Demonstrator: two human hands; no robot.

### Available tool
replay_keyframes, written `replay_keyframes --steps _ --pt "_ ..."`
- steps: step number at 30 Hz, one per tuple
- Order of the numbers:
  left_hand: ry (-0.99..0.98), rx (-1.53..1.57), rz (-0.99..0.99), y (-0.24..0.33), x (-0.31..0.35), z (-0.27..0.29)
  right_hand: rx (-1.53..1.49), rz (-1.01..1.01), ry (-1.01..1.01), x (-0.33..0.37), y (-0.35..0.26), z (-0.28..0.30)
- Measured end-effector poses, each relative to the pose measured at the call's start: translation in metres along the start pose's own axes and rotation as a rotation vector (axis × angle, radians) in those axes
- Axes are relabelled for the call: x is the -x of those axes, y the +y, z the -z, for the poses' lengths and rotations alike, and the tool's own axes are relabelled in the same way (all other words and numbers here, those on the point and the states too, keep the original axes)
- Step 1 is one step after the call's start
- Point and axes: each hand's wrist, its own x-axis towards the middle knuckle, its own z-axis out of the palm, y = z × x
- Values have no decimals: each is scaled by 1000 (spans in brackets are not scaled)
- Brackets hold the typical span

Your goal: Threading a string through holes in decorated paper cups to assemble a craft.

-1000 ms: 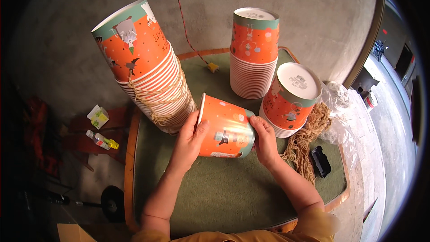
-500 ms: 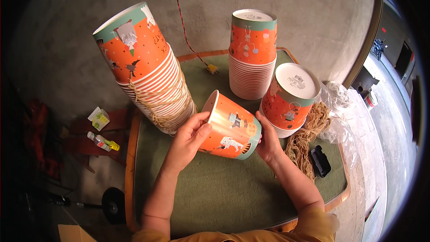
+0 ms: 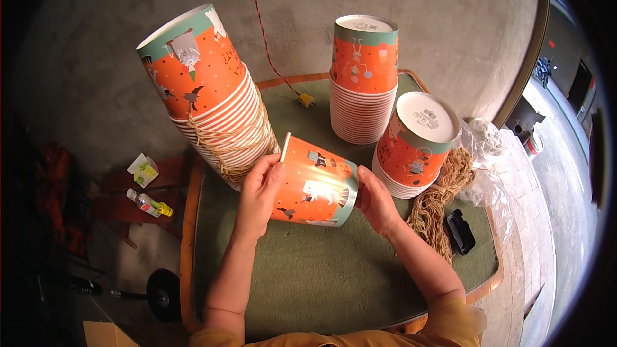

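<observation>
Between my hands an orange paper bucket (image 3: 312, 183) with a teal band lies on its side above the table, its rim to the left and its base to the right. My left hand (image 3: 260, 186) grips the rim, thumb on the outside wall and fingers partly hidden at the opening. My right hand (image 3: 378, 202) holds the base end, with some fingertips hidden behind it. Beyond my left hand leans a tall stack of matching buckets (image 3: 212, 103) wound with twine. Two upside-down stacks, a taller one (image 3: 364, 83) and a shorter one (image 3: 418, 141), stand at the back right.
A bundle of brown twine (image 3: 443, 199) lies beside the shorter stack, near a black plastic tray (image 3: 459, 231) and clear plastic wrap (image 3: 482, 173). The green table (image 3: 308, 283) has a wooden edge. A red cord with a yellow plug (image 3: 306, 99) hangs behind. Bottles (image 3: 144, 202) rest on a bench at left.
The held bucket has turned about its length, so its printed figures sit differently. Both hands have shifted slightly left with it, and my right fingers have moved around the base.
</observation>
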Motion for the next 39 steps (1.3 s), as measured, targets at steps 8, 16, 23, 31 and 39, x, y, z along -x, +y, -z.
replay_keyframes --steps 8,16,23,31,39 --pt "67 41 -14 0 -4 4 343 161 -143 9 -3 -12" --pt "73 30 -3 -2 -4 0 398 185 -103 4 2 -4" --pt "18 -40 10 -3 -1 0 307 189 -25 -1 5 2" --pt "37 -24 -19 -3 -1 -2 306 190 -6 -1 4 0" --pt "95 27 -28 -6 -2 0 285 162 -47 1 4 -1"
